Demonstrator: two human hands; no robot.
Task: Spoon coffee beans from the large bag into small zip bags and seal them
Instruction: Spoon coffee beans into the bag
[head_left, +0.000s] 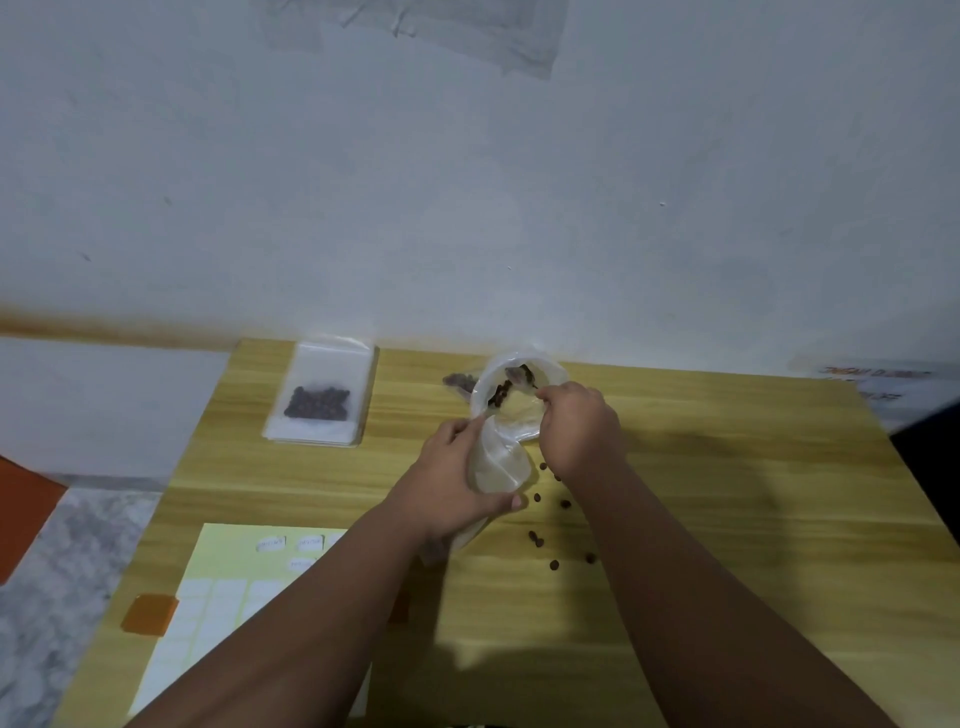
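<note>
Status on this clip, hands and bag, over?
Left hand grips bag, mouth open. Right hand pinches what looks like a spoon at its mouth, beans inside. Loose beans on table by right wrist.

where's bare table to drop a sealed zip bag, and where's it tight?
Widest bare wood: right of the right hand, out to the right edge of the table. Smaller strip: between the filled zip bag and the left hand. Tight: loose beans lie on the near side of the large bag, and the label sheet covers the near left.
</note>
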